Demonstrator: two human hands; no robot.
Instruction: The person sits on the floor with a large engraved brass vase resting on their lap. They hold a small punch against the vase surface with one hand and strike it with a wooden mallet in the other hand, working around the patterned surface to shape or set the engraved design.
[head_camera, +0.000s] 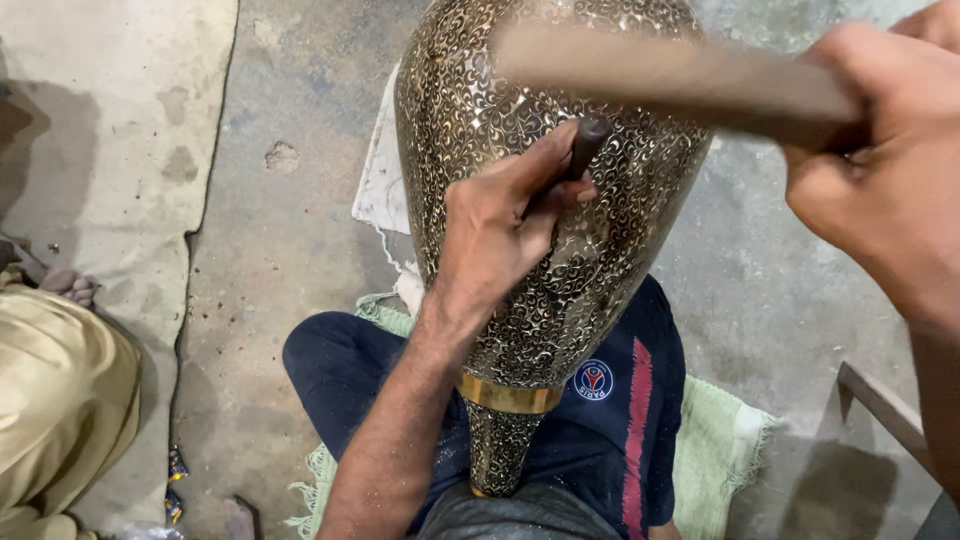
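Cloth in pale yellow (60, 400), worn by another person, fills the frame at eight o'clock, with that person's foot (68, 287) just above it on a worn mat (120, 120). Moving right, concrete floor (280, 250) gives way to the wearer's dark blue trousers (340, 375) and a green fringed mat (715, 450) under them. At centre stands the brass vase (600, 230): a large bulbous body pierced all over with fine scrollwork, narrowing at six o'clock to a plain polished band and a patterned neck that rests against the lap. The left hand (500, 235) lies on the vase's front, fingers closed around a short dark punch (583, 145) whose tip meets the metal. At two o'clock from that hand, the right hand (880, 150) is clenched on a wooden hammer handle (680, 75), blurred, crossing above the vase's upper body. A wooden strip (885, 405) lies at four o'clock.
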